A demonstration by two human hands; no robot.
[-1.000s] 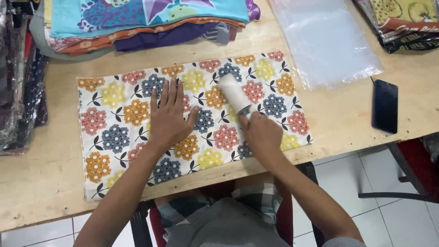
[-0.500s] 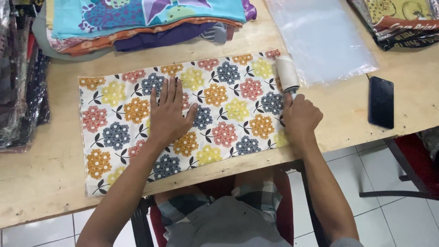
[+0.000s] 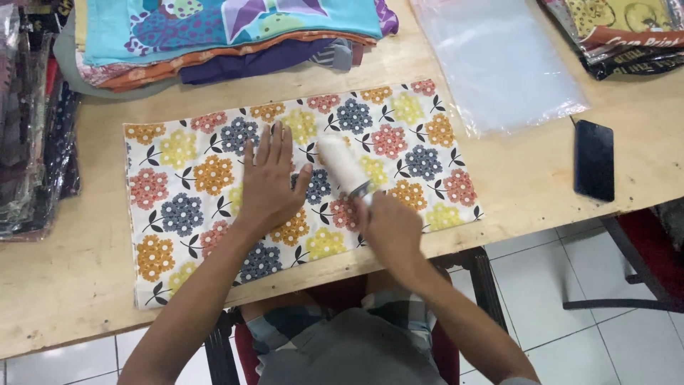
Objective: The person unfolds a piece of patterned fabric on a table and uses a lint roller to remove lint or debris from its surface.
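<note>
A white lint roller (image 3: 343, 165), which half a second earlier stood near the floral cloth's far right corner, has come back to the middle of the cloth, and the right hand (image 3: 388, 227) clenched around its handle has moved in from the right to the cloth's near edge. The left hand (image 3: 269, 182) has stayed put, lying flat with fingers spread, grasping nothing, pressing the floral cloth (image 3: 214, 207) down just left of the roller. The count on the tabletop: one flower-printed rectangular cloth spread flat along the near edge; one roller resting on it, tilted with its head toward the far edge; one clear plastic bag (image 3: 499, 60) lying flat toward the far right; one dark phone (image 3: 594, 159) face down near the right edge; one stack of folded fabrics (image 3: 235, 36) in turquoise, orange and purple at the far edge; one packaged pile of printed textiles (image 3: 620, 32) at the far right corner; and a heap of dark wrapped goods (image 3: 32, 128) over the left edge. The surface is a pale wooden tabletop (image 3: 71, 285), bare at its near left corner. Below it lies a white tiled floor (image 3: 556, 285), with a dark chair frame (image 3: 641, 278) at the right.
</note>
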